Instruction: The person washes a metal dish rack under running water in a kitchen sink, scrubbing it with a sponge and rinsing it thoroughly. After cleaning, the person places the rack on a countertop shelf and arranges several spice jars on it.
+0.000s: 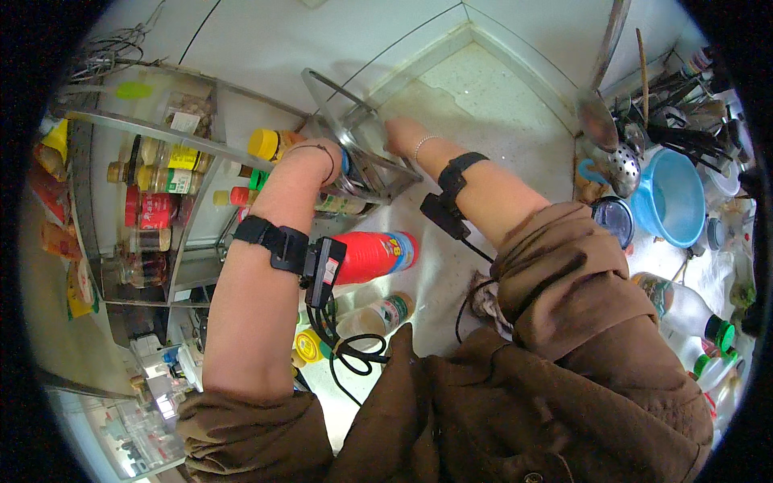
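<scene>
My left hand [305, 156] reaches in at the left end of a small metal rack [353, 139], beside a jar with a yellow lid [264, 144]. A bit of a blue thing [346, 162] shows at its wrist; its fingers are hidden. At the rack's right side is my right hand [401, 134], with its fingers turned away, so its grip cannot be seen. Below the rack, a red bottle [368, 258] with a blue-edged label lies on its side as I see it. Nearer to me is a clear bottle with a pale label [392, 311].
On the left, a metal shelf [175, 136] holds several jars and bottles. A light blue basin [670, 199], a perforated ladle [622, 169] and several bottles crowd the right. Tiled walls [416, 30] meet in the corner ahead. Black cables [356, 350] hang from my left arm's strap.
</scene>
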Tool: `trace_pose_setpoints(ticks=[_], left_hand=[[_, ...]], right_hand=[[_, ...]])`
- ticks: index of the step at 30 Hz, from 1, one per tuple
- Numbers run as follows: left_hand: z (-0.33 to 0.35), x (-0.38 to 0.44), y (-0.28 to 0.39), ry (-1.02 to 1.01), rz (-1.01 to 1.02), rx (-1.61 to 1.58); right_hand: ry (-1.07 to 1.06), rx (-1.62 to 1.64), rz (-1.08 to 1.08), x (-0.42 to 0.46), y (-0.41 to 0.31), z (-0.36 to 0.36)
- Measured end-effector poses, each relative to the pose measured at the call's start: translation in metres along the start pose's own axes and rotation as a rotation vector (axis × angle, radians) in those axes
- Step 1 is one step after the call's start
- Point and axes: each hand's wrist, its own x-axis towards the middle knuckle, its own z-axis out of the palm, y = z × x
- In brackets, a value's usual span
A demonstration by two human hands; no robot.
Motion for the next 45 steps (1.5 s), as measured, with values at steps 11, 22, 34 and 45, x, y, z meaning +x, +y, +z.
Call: trace_pose_setpoints(ticks=[11, 22, 34, 45], left_hand=[[0.002, 0.005, 0.001, 0.021, 0.018, 0.044], [-0.007, -0.002, 0.009, -0.019, 0.118, 0.084], [-0.018, -0.013, 0.019, -0.024, -0.059, 0.027], [-0.026, -0.093, 0.004, 0.247, 0.072, 0.062]], right_hand=[[0.187, -0.128, -0.112, -0.014, -0.007, 0.017], [0.059, -0.275, -0.176, -0.018, -0.01, 0.009], [0.158, -0.066, -0.098, -0.023, 0.009, 0.009], [-0.339, -0.413, -0.249, -0.039, 0.013, -0.026]])
